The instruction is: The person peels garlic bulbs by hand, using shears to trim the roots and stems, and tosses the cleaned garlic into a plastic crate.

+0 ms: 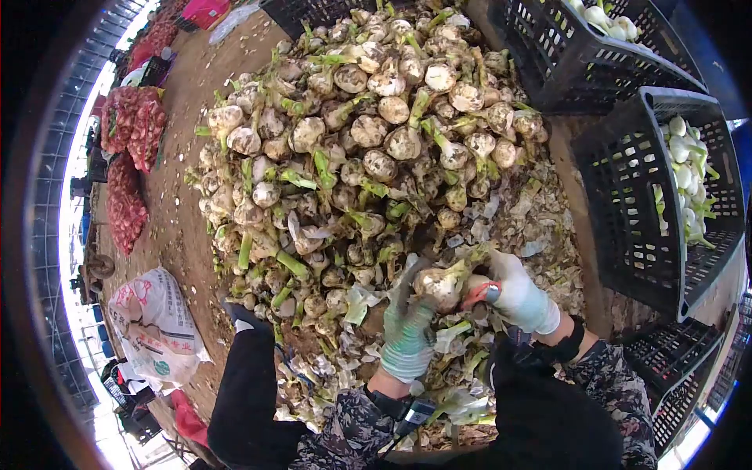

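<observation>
Left hand [407, 338] clasps a muddy bulb [439, 283]; right hand [518, 298] grips a red-handled tool [479, 293].

ahead: bulb pile [368, 133], packed tight, over the top only
right: black crates [627, 235] close by right hand [517, 298], walls blocking, tops open
left: bare dirt floor [184, 117], wide open out to white sack [157, 321] and red mesh bags [133, 125]
between: held bulb [439, 286] and red-handled tool [479, 293] plugging the gap to left hand [407, 341]
</observation>
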### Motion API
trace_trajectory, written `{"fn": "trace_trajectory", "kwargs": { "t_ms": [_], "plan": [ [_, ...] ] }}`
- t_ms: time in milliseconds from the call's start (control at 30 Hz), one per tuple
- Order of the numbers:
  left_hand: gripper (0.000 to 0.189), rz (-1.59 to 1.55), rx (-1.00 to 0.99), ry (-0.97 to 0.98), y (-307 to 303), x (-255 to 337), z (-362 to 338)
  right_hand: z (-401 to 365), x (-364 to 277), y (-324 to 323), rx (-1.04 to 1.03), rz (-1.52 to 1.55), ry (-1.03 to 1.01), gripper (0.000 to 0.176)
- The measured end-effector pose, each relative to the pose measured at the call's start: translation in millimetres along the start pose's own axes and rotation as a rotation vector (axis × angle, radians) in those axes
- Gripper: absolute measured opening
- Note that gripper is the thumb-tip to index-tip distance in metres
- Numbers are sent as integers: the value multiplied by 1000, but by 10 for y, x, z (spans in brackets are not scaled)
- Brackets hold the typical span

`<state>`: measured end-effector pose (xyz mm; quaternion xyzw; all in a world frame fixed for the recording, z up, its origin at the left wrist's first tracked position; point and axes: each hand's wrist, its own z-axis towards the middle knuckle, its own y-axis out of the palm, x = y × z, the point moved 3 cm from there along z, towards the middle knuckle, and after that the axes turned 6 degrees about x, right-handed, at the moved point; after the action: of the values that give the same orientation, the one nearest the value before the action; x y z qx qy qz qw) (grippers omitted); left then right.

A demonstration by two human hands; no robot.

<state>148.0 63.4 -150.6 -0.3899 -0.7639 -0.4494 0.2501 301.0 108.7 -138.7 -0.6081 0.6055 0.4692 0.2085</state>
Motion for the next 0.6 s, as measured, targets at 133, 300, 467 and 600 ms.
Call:
{"fn": "trace_trajectory", "kwargs": {
  "t_ms": [133,300,467,600],
  "plan": [
    [61,-43,-4,-36,76,37,-7,-7,46,2,13,57,-158,32],
    [70,10,45,-459,42,-27,77,17,96,-61,76,37,-68,33],
    [61,208,54,3,65,0,79,-12,57,-92,40,-13,-138,29],
    [73,309,-10,-45,29,56,46,-80,-169,10,36,-651,-566,28]
  ]
}}
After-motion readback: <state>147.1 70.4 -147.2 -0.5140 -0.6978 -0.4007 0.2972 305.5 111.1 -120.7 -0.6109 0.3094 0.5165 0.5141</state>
